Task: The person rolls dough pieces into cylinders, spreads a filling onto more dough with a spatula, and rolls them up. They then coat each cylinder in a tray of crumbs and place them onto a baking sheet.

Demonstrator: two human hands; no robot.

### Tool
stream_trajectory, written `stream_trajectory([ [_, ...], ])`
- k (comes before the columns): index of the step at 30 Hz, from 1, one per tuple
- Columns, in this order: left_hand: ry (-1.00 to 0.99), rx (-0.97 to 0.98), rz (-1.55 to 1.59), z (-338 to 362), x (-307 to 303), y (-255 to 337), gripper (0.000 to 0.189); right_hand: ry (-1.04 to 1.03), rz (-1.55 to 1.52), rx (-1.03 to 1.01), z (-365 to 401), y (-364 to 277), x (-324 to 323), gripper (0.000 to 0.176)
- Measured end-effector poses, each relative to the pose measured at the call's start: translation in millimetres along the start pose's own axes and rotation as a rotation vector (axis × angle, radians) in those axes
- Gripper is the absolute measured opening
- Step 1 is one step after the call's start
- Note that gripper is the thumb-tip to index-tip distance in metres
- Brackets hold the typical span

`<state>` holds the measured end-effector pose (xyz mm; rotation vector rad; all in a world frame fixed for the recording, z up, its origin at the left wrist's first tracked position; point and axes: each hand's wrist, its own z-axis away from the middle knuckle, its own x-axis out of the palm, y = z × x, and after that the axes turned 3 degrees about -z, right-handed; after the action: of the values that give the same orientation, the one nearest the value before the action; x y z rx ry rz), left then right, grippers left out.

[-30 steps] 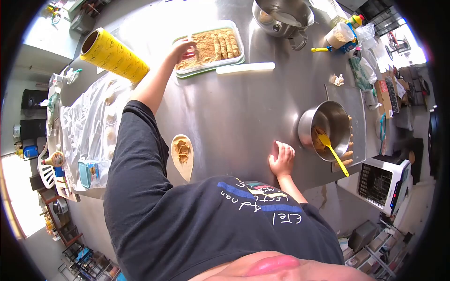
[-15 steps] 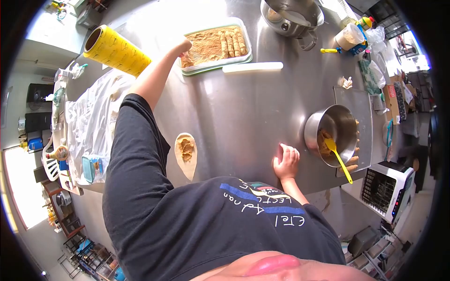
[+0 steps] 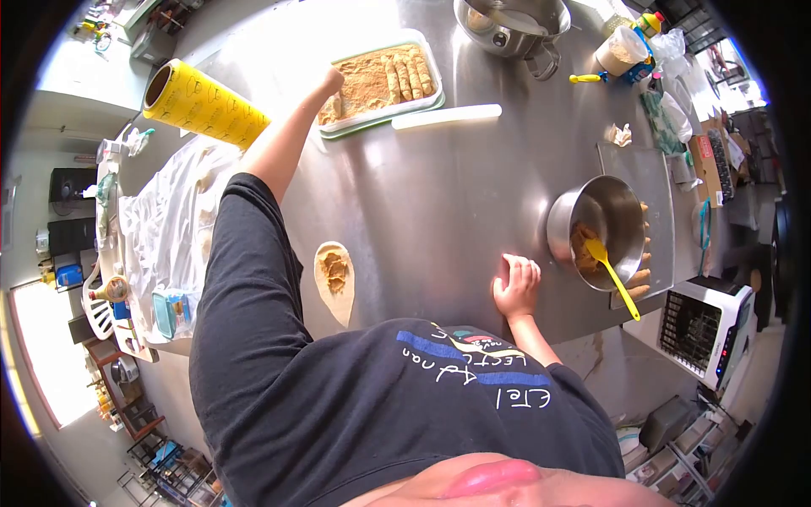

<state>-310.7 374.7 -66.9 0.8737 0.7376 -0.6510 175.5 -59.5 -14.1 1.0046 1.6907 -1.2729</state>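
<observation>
The person's left hand (image 3: 333,83) is reaching over the left end of a container (image 3: 372,124) of crumbs and rolls, beside one roll (image 3: 330,109); its fingers are hidden, so its grip cannot be told. The right hand (image 3: 516,290) is resting empty, loosely open, on the desk (image 3: 422,194), near a steel pot (image 3: 623,213).

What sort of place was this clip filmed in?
Probably a food-preparation room, perhaps a small bakery kitchen: on the large metal table are what looks like a flat piece of dough topped with brown paste, a metal pot and a container with rolled pieces.
</observation>
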Motion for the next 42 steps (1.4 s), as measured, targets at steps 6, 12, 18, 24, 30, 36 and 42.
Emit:
stream_trajectory([
  [6,0.081,0.022,0.092,-13,11,7,0.023,0.008,0.001,-0.01,0,1,1,0.046],
  [12,0.145,-0.146,0.566,-12,18,23,0.027,0.009,0.018,0.0,1,0,0,0.045],
  [18,0.089,-0.064,0.21,3,12,31,0.023,0.009,0.011,-0.005,1,1,1,0.045],
  [24,-0.06,0.032,0.452,57,-2,74,0.031,0.013,0.028,-0.01,0,0,-1,0.046],
  [30,0.046,0.188,-0.074,16,18,59,0.024,0.007,0.009,-0.006,0,1,1,0.045],
  [36,0.238,0.293,0.253,62,13,88,0.036,0.006,0.022,-0.008,1,1,1,0.045],
  [42,0.273,0.623,-0.35,96,16,88,0.049,-0.007,0.003,-0.005,1,2,2,0.046],
])
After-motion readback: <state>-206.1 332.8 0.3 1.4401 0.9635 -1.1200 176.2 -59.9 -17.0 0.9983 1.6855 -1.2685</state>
